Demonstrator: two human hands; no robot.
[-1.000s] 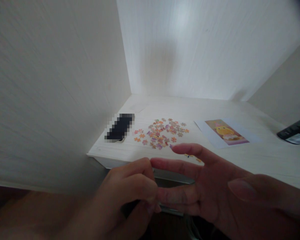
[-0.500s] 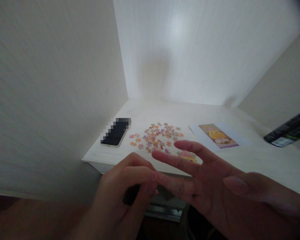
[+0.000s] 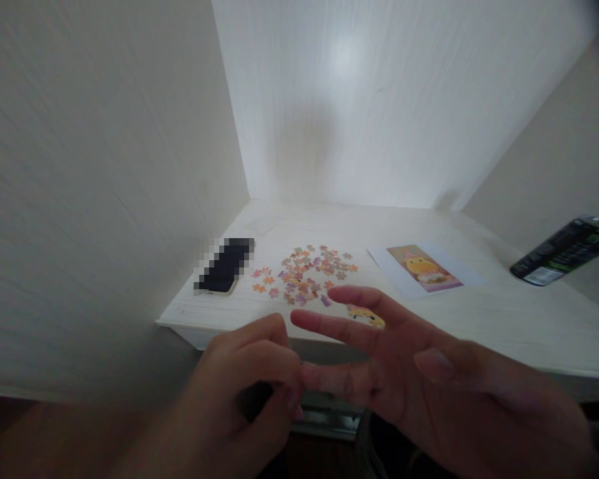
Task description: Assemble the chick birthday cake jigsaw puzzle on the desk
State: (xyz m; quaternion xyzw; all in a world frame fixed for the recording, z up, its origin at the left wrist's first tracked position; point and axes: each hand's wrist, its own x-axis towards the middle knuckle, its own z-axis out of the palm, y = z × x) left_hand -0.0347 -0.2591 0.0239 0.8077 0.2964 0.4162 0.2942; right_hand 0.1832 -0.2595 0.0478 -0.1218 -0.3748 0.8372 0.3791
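Pinching at the right hand's fingers — the left hand [image 3: 249,379] is curled, its fingertips closed on the tip of a lower finger of the right hand [image 3: 429,392], which is spread open, palm turned inward, holding nothing. Whether anything small sits inside that pinch cannot be told; the hands are dim and in front of the table [image 3: 504,319] edge, above no piece.

Changes over the last second: the left hand's grip has stayed on the right hand's fingers, shifting only slightly; the right hand's fingers have stayed splayed; the view has drifted so that the table things sit a little further left and lower. No piece has moved.

Items beyond the hands, near to far:
- partly assembled puzzle patch [image 3: 365,315], yellow and pink, just past the right index finger, near the table's front edge
- loose jigsaw pieces [image 3: 307,273], orange, pink and purple, scattered in one cluster — untouched by either hand
- phone [image 3: 224,266], dark, left of the cluster, beside the left wall panel
- reference picture [image 3: 423,267], a yellow duck figure on a white sheet, right of the cluster
- dark packet [image 3: 564,251], far right, well apart from the rest
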